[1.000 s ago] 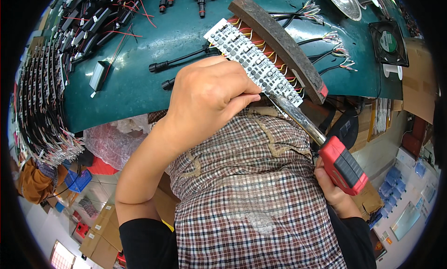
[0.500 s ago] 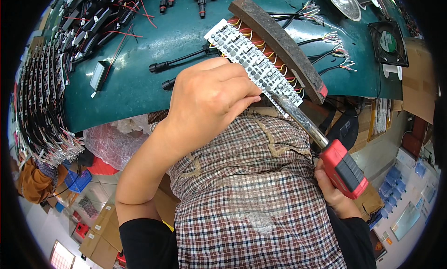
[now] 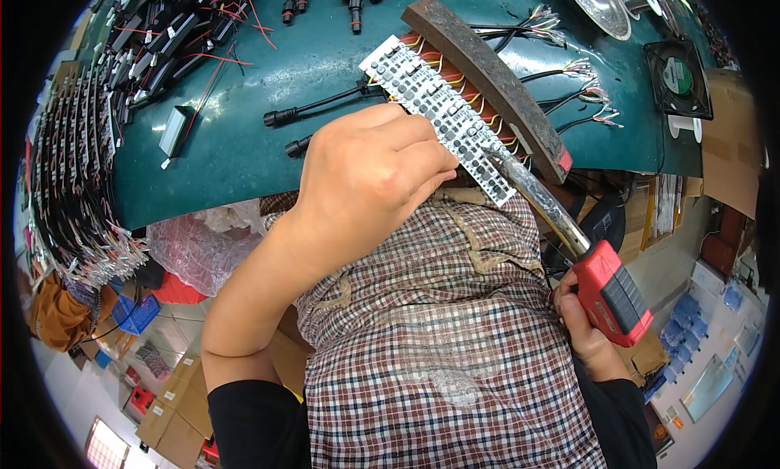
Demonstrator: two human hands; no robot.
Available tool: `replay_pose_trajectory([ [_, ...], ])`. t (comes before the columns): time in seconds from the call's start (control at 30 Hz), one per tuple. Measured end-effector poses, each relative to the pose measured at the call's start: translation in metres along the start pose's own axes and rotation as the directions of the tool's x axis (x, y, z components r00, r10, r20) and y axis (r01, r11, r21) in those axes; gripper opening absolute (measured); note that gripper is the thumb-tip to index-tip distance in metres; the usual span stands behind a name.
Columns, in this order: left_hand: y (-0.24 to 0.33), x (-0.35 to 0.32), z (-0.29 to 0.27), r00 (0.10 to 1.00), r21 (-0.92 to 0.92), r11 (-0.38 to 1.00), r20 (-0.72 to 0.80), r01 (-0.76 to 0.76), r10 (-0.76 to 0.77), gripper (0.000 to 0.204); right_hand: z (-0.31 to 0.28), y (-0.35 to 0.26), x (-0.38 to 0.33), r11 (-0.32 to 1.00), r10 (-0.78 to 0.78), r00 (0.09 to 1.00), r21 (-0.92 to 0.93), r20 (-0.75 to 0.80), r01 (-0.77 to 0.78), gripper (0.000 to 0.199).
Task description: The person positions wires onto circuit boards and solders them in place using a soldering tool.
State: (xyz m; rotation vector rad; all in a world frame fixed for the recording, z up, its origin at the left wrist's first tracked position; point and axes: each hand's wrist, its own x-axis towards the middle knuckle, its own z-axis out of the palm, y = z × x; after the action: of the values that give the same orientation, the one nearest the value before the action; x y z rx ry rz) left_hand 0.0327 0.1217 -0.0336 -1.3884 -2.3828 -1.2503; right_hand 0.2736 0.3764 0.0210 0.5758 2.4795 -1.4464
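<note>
Head view: soldering in hand on the white circuit strip (image 3: 439, 105), which lies diagonally on the green bench (image 3: 244, 144) with its near end hanging over the bench edge toward the person.

- Left hand (image 3: 370, 185): curled nearly closed, fingers pinched at the near-left edge of the strip. Likely feeding solder or pinning a wire; whatever it pinches is hidden, cannot tell.
- Right hand (image 3: 587, 331): closed around the red handle of the soldering iron (image 3: 613, 294), well off the strip's near end, below the bench edge. The iron's metal shaft (image 3: 536, 197) runs up to the strip's near-right part; the tip looks to be at or touching the pads there, exact contact unclear.
- Brown weight bar (image 3: 487, 83): lies along the strip's far-right edge, parallel to it, sitting on the coloured wire leads (image 3: 443, 67) that enter the strip.
- Black cable connectors (image 3: 280, 118): left of the strip, near it. Loose stripped wires (image 3: 581, 95): right of the bar.
- Stack of finished-looking strips (image 3: 73, 168): well to the left of the strip, at the bench's left rim.

Judgement: mid-joint, 1 pad among many along the near end. Next move calls for a steady tip, brief dwell, then stepping to the adjacent pad without bridging the neighbours. Left-hand fingers are close to the hot shaft; watch that.
</note>
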Motion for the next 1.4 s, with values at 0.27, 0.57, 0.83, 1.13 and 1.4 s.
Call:
replay_pose_trajectory([
  [0.27, 0.012, -0.002, -0.003, 0.996, 0.086, 0.992, 0.024, 0.089, -0.091, 0.018, -0.006, 0.005, -0.002, 0.999, -0.006, 1.0, 0.053, -0.014, 0.007, 0.022],
  [0.57, -0.025, 0.029, -0.028, 0.932, 0.334, 0.877, -0.229, 0.345, -0.28, 0.012, 0.001, 0.002, 0.01, 0.981, -0.024, 0.992, 0.186, -0.121, 0.046, 0.032],
  [0.83, -0.113, 0.093, -0.011, 0.863, 0.527, 0.685, -0.349, 0.503, -0.365, 0.031, 0.006, 0.009, 0.01, 0.973, -0.055, 0.987, 0.215, -0.153, 0.087, 0.029],
  [1.13, -0.089, 0.083, -0.036, 0.786, -0.201, 0.858, -0.342, 0.473, -0.514, 0.021, 0.0, 0.006, 0.018, 0.953, -0.095, 0.994, 0.282, -0.054, 0.107, 0.026],
  [1.4, 0.024, 0.035, -0.037, 0.775, -0.468, 0.671, 0.047, 0.575, -0.63, 0.013, 0.016, -0.026, 0.033, 0.933, 0.01, 0.998, 0.359, -0.056, 0.011, 0.032],
])
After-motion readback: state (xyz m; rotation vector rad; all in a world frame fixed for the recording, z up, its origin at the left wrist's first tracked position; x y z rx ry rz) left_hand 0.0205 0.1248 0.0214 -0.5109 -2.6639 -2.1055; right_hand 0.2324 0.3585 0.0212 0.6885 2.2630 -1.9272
